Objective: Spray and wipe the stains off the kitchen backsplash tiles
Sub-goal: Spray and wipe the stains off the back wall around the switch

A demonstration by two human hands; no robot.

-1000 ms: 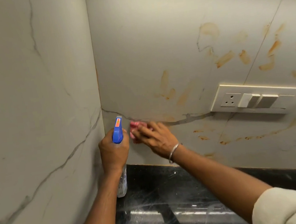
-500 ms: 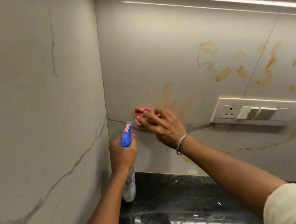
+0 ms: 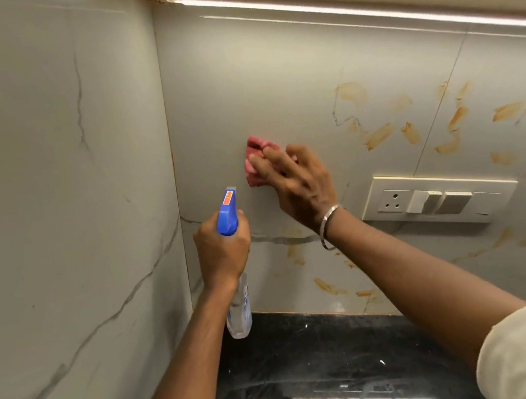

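Observation:
My right hand (image 3: 300, 184) presses a crumpled pink cloth (image 3: 255, 160) flat against the grey marble backsplash (image 3: 256, 83), left of the switch plate. My left hand (image 3: 221, 251) grips a clear spray bottle (image 3: 238, 306) by its neck, and the bottle's blue trigger head (image 3: 227, 212) points up at the wall just below the cloth. Orange-brown stains (image 3: 378, 135) are smeared across the tiles to the right of the cloth, with more stains (image 3: 326, 286) low near the counter.
A white socket and switch plate (image 3: 435, 198) sticks out from the wall at right. A side wall (image 3: 58, 226) meets the backsplash at a corner on the left. A glossy black counter (image 3: 326, 358) lies below. A lit strip (image 3: 364, 10) runs under the cabinet above.
My right hand has slid the pink cloth upward and rightward on the tile. The left hand with the bottle has risen a little, and the smears near the cloth's earlier spot look fainter.

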